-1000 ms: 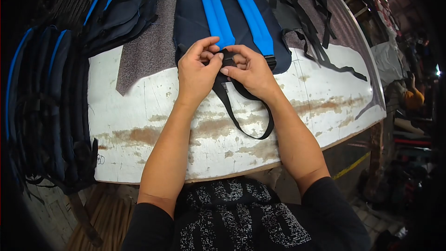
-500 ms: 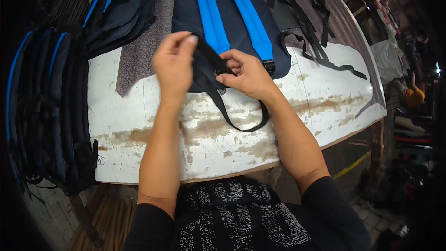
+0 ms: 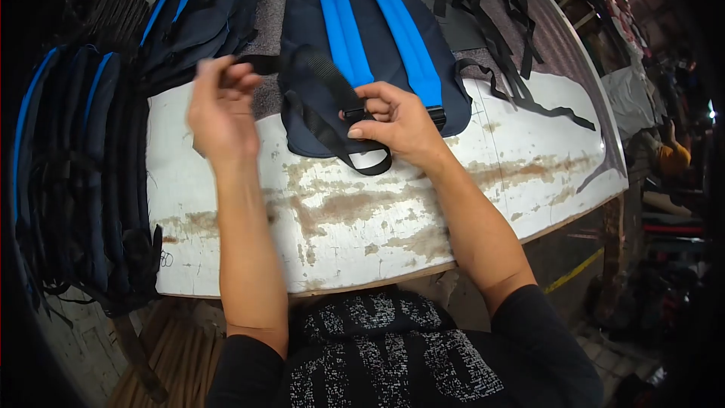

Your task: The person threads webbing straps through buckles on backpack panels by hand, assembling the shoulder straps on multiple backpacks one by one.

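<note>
A dark navy backpack point(image 3: 308, 19) lies on the table with its two bright blue shoulder straps point(image 3: 404, 38) facing up. My right hand point(image 3: 396, 119) pinches a black plastic buckle point(image 3: 353, 114) at the lower end of the nearer-left shoulder strap. Black webbing point(image 3: 321, 68) runs through that buckle and loops over the bag's lower edge. Left of the bag, my left hand point(image 3: 225, 109), slightly blurred, is closed on the webbing's other stretch, which is drawn out sideways. A second buckle point(image 3: 436, 114) sits on the right shoulder strap, beside my right hand.
The white, brown-stained tabletop point(image 3: 362, 219) reaches toward my body. Stacked backpacks point(image 3: 72, 174) stand along the left side, with more bags point(image 3: 196, 23) behind them. Loose black straps point(image 3: 521, 83) trail over grey fabric at the back right.
My left hand has moved left, drawing the webbing out with it. The hanging loop below the buckle has become smaller. My right hand stays at the buckle.
</note>
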The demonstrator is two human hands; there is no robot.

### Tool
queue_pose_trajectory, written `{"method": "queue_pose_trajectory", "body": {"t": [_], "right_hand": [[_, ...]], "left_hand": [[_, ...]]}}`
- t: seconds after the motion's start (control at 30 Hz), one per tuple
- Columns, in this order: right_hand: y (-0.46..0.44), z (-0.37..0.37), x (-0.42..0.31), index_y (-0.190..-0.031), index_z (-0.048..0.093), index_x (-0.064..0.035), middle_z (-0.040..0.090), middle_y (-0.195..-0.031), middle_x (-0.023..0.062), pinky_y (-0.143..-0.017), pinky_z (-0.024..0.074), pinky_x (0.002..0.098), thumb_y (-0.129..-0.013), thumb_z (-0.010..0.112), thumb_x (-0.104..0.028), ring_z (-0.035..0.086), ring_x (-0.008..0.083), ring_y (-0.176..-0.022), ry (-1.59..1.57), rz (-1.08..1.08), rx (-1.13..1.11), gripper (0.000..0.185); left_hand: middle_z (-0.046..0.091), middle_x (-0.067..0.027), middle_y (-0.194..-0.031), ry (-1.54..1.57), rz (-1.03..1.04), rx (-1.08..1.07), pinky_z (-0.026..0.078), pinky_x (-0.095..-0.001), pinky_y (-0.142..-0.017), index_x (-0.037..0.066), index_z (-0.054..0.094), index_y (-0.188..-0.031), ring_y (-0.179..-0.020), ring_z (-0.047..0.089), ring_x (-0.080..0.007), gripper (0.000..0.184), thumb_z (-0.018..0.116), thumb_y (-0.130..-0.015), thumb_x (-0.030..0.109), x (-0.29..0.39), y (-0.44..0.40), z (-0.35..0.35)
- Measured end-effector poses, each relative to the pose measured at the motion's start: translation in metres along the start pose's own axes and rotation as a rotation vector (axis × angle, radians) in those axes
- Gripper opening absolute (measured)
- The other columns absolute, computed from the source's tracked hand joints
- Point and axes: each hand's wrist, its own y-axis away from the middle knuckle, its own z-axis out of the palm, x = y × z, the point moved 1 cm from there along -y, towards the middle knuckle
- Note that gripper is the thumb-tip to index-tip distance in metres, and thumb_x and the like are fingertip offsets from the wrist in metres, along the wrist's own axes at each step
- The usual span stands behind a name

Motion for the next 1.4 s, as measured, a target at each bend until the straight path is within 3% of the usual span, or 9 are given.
{"method": "queue_pose_trajectory", "body": {"t": [0.07,0.2,0.43,0.57,0.73,0.77,0.97,1.23,1.4], "right_hand": [[0.000,0.001,-0.001,-0.128,0.054,0.0076,0.071,-0.104,0.0131,-0.080,0.0562,0.0247,-0.083,0.075,0.004,0.068,0.0138,-0.092,-0.130,-0.016,-0.011,0.050],[0.002,0.000,-0.007,-0.128,0.053,0.0076,0.071,-0.099,0.0103,-0.077,0.0560,0.0232,-0.088,0.069,0.003,0.067,0.0121,-0.087,-0.199,0.014,-0.017,0.043],[-0.003,-0.003,-0.004,-0.124,0.054,0.0069,0.071,-0.097,0.0093,-0.076,0.0553,0.0250,-0.094,0.059,0.004,0.067,0.0112,-0.079,-0.113,0.099,-0.020,0.031],[0.000,0.000,-0.006,-0.116,0.061,0.0053,0.063,-0.074,-0.0004,-0.064,0.0494,0.0232,-0.094,0.057,0.003,0.062,0.0055,-0.072,0.069,0.049,0.030,0.022],[-0.007,-0.007,0.013,-0.115,0.064,-0.0003,0.058,-0.070,-0.0031,-0.059,0.0438,0.0231,-0.094,0.048,0.003,0.053,0.0040,-0.063,0.054,0.043,0.138,0.027],[-0.007,-0.007,0.010,-0.116,0.064,-0.0002,0.059,-0.071,-0.0030,-0.059,0.0439,0.0232,-0.094,0.047,0.003,0.053,0.0042,-0.063,0.038,0.036,0.161,0.027],[-0.006,-0.007,0.002,-0.120,0.062,0.0006,0.061,-0.075,-0.0009,-0.060,0.0444,0.0234,-0.094,0.045,0.006,0.054,0.0046,-0.065,-0.042,-0.042,0.260,0.031],[-0.001,-0.009,-0.010,-0.118,0.062,0.0023,0.066,-0.082,0.0018,-0.066,0.0480,0.0213,-0.092,0.044,0.010,0.059,0.0055,-0.072,-0.145,-0.103,0.262,0.032],[-0.002,-0.011,-0.004,-0.120,0.063,-0.0003,0.069,-0.086,0.0056,-0.064,0.0500,0.0205,-0.100,0.053,-0.005,0.062,0.0070,-0.070,-0.067,-0.149,0.240,0.023]], "left_hand": [[0.073,-0.0133,-0.096,-0.179,-0.093,-0.137,0.058,-0.0320,-0.077,-0.002,0.067,-0.114,-0.078,0.070,-0.0183,0.021,0.061,-0.099,0.012,-0.020,0.020,0.020],[0.073,-0.0190,-0.099,-0.278,-0.269,-0.304,0.058,-0.0272,-0.074,-0.009,0.032,-0.150,-0.078,0.069,-0.0151,0.068,0.068,-0.094,0.007,-0.033,0.048,0.047],[0.072,-0.0172,-0.105,-0.008,-0.230,-0.358,0.058,-0.0280,-0.074,-0.008,0.026,-0.152,-0.080,0.070,-0.0162,0.072,0.065,-0.093,0.004,-0.013,0.044,0.047],[0.070,-0.0095,-0.083,-0.160,-0.025,-0.630,0.055,-0.0305,-0.068,-0.009,0.020,-0.153,-0.064,0.066,-0.0141,0.082,0.068,-0.092,0.018,0.047,0.084,0.084],[0.076,-0.0103,-0.085,-0.355,-0.678,-1.282,0.050,-0.0271,-0.088,-0.012,0.001,-0.155,-0.079,0.072,-0.0170,0.105,0.076,-0.082,-0.003,0.077,0.144,0.096],[0.075,-0.0129,-0.088,-0.368,-0.640,-1.366,0.052,-0.0307,-0.078,0.008,-0.004,-0.161,-0.078,0.071,-0.0216,0.098,0.066,-0.092,0.007,0.066,0.157,0.085],[0.075,-0.0096,-0.088,-0.554,-1.061,-1.184,0.052,-0.0313,-0.079,0.008,-0.008,-0.160,-0.077,0.070,-0.0174,0.094,0.061,-0.097,0.006,0.040,0.204,0.033],[0.074,-0.0144,-0.099,-0.956,-0.518,-0.781,0.054,-0.0288,-0.070,0.007,-0.018,-0.158,-0.076,0.067,-0.0138,0.099,0.055,-0.091,-0.006,0.045,0.181,0.024],[0.075,-0.0158,-0.087,-0.769,-0.680,-0.649,0.054,-0.0305,-0.065,-0.008,0.042,-0.143,-0.067,0.069,-0.0204,0.058,0.063,-0.090,0.003,0.040,0.144,0.013]]}}
